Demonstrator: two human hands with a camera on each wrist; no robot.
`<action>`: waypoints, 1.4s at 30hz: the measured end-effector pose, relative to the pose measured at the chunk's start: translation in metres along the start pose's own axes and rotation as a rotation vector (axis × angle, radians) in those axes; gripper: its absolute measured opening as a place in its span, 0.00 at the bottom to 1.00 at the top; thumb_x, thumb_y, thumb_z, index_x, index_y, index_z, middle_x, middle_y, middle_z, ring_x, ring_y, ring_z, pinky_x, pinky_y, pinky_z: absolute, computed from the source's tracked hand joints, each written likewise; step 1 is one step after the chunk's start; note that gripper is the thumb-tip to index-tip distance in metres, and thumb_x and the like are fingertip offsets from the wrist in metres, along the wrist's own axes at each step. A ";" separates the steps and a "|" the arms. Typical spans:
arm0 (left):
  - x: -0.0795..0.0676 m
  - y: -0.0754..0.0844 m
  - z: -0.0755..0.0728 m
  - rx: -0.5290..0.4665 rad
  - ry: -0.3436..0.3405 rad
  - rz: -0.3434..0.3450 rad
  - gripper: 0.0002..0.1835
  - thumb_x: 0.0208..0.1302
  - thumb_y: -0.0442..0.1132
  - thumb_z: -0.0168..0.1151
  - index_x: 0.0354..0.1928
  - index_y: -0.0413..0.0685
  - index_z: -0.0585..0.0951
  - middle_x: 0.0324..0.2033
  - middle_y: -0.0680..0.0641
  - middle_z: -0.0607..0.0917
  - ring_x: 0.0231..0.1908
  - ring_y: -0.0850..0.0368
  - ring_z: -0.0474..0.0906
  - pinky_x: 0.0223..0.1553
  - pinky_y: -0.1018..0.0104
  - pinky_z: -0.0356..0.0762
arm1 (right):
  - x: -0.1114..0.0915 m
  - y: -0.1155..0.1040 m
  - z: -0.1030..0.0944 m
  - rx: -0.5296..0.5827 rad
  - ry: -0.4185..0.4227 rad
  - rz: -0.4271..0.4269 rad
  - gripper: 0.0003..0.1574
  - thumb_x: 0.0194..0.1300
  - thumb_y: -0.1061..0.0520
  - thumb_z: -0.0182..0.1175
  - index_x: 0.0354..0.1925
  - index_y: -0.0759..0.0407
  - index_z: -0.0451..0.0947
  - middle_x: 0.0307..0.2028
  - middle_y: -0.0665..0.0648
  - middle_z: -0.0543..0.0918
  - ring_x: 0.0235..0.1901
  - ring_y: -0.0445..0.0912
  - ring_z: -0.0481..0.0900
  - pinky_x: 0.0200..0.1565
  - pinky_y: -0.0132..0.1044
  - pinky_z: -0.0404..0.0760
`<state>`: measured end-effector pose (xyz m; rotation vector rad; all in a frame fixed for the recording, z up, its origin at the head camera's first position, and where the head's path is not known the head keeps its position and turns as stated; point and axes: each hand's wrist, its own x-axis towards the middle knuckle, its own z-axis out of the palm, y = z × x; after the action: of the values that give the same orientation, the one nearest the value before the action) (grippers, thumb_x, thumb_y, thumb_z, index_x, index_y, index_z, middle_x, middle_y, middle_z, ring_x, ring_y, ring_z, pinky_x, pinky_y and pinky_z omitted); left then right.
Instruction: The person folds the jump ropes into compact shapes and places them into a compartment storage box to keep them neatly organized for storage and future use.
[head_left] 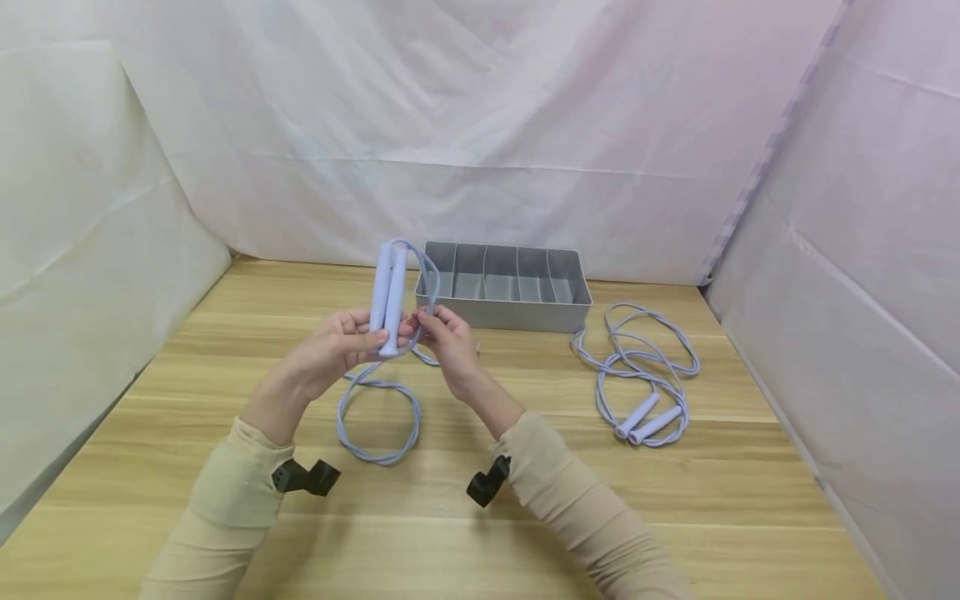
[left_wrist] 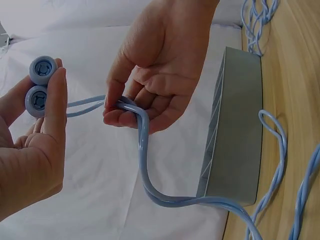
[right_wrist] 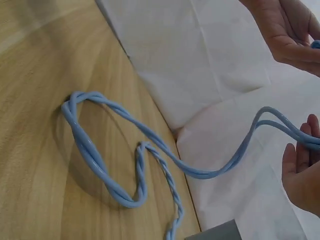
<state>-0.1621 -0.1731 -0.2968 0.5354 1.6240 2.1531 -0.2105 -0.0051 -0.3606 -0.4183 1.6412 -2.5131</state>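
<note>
My left hand (head_left: 333, 346) grips both light-blue handles (head_left: 395, 300) of a jump rope, held side by side and roughly upright above the table. Their round ends (left_wrist: 43, 70) show in the left wrist view. My right hand (head_left: 454, 350) pinches the doubled cord (left_wrist: 143, 135) of the same rope, just right of the handles. From there the cord hangs down, and a twisted loop (head_left: 378, 458) of it lies on the table. In the right wrist view that loop (right_wrist: 92, 155) rests on the wood; both hands are cut off by the frame's right edge.
A grey organizer box (head_left: 506, 315) with several compartments stands at the back, behind my hands. To the right, a second light-blue jump rope (head_left: 678, 367) lies loosely coiled, its handles (head_left: 637, 415) nearest me. White cloth (head_left: 480, 125) hangs around the wooden table.
</note>
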 end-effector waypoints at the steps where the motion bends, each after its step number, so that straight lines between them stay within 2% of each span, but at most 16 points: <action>1: 0.000 0.000 0.000 -0.011 0.016 0.003 0.12 0.64 0.27 0.49 0.49 0.36 0.71 0.40 0.49 0.84 0.42 0.59 0.80 0.46 0.70 0.77 | -0.001 0.000 0.001 -0.004 0.019 -0.025 0.08 0.67 0.61 0.46 0.32 0.55 0.71 0.25 0.46 0.79 0.32 0.39 0.79 0.50 0.38 0.75; 5: -0.003 0.001 -0.002 -0.037 0.061 0.024 0.11 0.64 0.27 0.50 0.47 0.41 0.72 0.40 0.50 0.84 0.42 0.60 0.80 0.47 0.71 0.76 | -0.004 -0.004 0.004 -0.021 0.125 -0.167 0.07 0.68 0.61 0.45 0.33 0.57 0.69 0.19 0.47 0.74 0.24 0.38 0.77 0.39 0.31 0.79; 7: -0.004 0.001 -0.003 -0.062 0.076 0.049 0.11 0.64 0.27 0.49 0.47 0.41 0.71 0.40 0.50 0.84 0.42 0.60 0.80 0.47 0.71 0.76 | -0.004 -0.008 0.004 -0.033 0.161 -0.204 0.06 0.68 0.61 0.47 0.35 0.62 0.69 0.19 0.47 0.71 0.21 0.37 0.74 0.33 0.27 0.78; 11: -0.006 0.002 -0.007 -0.142 0.095 0.106 0.10 0.64 0.26 0.48 0.47 0.39 0.72 0.40 0.49 0.84 0.42 0.60 0.80 0.46 0.71 0.76 | -0.003 -0.012 0.002 -0.061 0.176 -0.187 0.10 0.65 0.65 0.50 0.43 0.72 0.69 0.23 0.51 0.72 0.21 0.36 0.71 0.27 0.23 0.76; 14: -0.006 0.002 -0.008 -0.185 0.120 0.134 0.10 0.65 0.26 0.48 0.45 0.40 0.75 0.39 0.48 0.84 0.42 0.60 0.80 0.46 0.71 0.76 | -0.004 -0.009 0.000 -0.081 0.164 -0.154 0.13 0.64 0.67 0.51 0.46 0.75 0.68 0.26 0.55 0.74 0.22 0.36 0.72 0.27 0.22 0.76; 22: -0.004 0.000 -0.007 -0.274 0.248 0.189 0.13 0.66 0.27 0.46 0.42 0.44 0.79 0.37 0.47 0.84 0.40 0.59 0.81 0.46 0.72 0.76 | -0.016 -0.006 0.005 -0.086 0.125 -0.149 0.15 0.65 0.65 0.51 0.46 0.77 0.71 0.25 0.54 0.78 0.20 0.36 0.73 0.27 0.23 0.77; 25: -0.003 0.000 -0.006 -0.247 0.299 0.168 0.11 0.65 0.27 0.47 0.43 0.43 0.77 0.36 0.48 0.85 0.39 0.60 0.81 0.46 0.72 0.76 | -0.017 -0.007 0.002 -0.177 0.126 -0.185 0.14 0.64 0.65 0.53 0.43 0.77 0.74 0.25 0.60 0.79 0.18 0.38 0.71 0.24 0.23 0.75; 27: -0.002 0.001 -0.006 -0.176 0.341 0.125 0.11 0.65 0.28 0.49 0.47 0.39 0.74 0.35 0.50 0.85 0.39 0.61 0.81 0.46 0.72 0.76 | -0.016 -0.008 -0.002 -0.336 0.099 -0.230 0.12 0.62 0.65 0.54 0.41 0.75 0.76 0.25 0.65 0.80 0.17 0.39 0.70 0.21 0.23 0.72; 29: -0.002 0.001 -0.005 -0.040 0.389 0.060 0.15 0.64 0.29 0.52 0.52 0.34 0.70 0.35 0.52 0.85 0.39 0.63 0.81 0.46 0.72 0.76 | -0.016 -0.009 -0.007 -0.555 0.043 -0.276 0.10 0.61 0.65 0.56 0.38 0.73 0.79 0.25 0.67 0.81 0.16 0.40 0.70 0.18 0.23 0.69; 32: -0.001 0.001 -0.004 0.246 0.432 -0.048 0.23 0.63 0.32 0.54 0.57 0.26 0.65 0.40 0.45 0.84 0.40 0.62 0.80 0.45 0.72 0.77 | -0.015 -0.014 -0.012 -0.909 -0.108 -0.362 0.09 0.60 0.63 0.58 0.36 0.69 0.82 0.24 0.62 0.82 0.16 0.41 0.71 0.18 0.23 0.68; 35: 0.000 0.000 -0.002 0.550 0.429 -0.107 0.22 0.62 0.33 0.54 0.54 0.22 0.68 0.44 0.35 0.80 0.41 0.55 0.80 0.42 0.70 0.78 | -0.014 -0.022 -0.014 -1.172 -0.277 -0.442 0.07 0.59 0.62 0.59 0.33 0.65 0.83 0.24 0.56 0.83 0.19 0.40 0.74 0.22 0.25 0.71; 38: 0.002 -0.002 0.001 0.836 0.399 -0.122 0.17 0.60 0.32 0.55 0.47 0.25 0.75 0.38 0.31 0.81 0.36 0.49 0.81 0.34 0.68 0.80 | -0.010 -0.032 -0.012 -1.308 -0.436 -0.519 0.06 0.59 0.62 0.60 0.31 0.63 0.83 0.24 0.53 0.83 0.22 0.40 0.77 0.26 0.25 0.74; 42: 0.006 -0.005 0.009 1.185 0.322 -0.158 0.10 0.55 0.31 0.57 0.36 0.30 0.80 0.22 0.41 0.83 0.22 0.54 0.78 0.20 0.69 0.73 | -0.005 -0.044 -0.010 -1.337 -0.593 -0.610 0.05 0.58 0.62 0.60 0.30 0.62 0.82 0.23 0.52 0.81 0.21 0.40 0.75 0.26 0.25 0.72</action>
<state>-0.1619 -0.1617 -0.2992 0.3252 2.9182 0.9854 -0.2059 0.0226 -0.3250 -1.7085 2.8221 -0.8053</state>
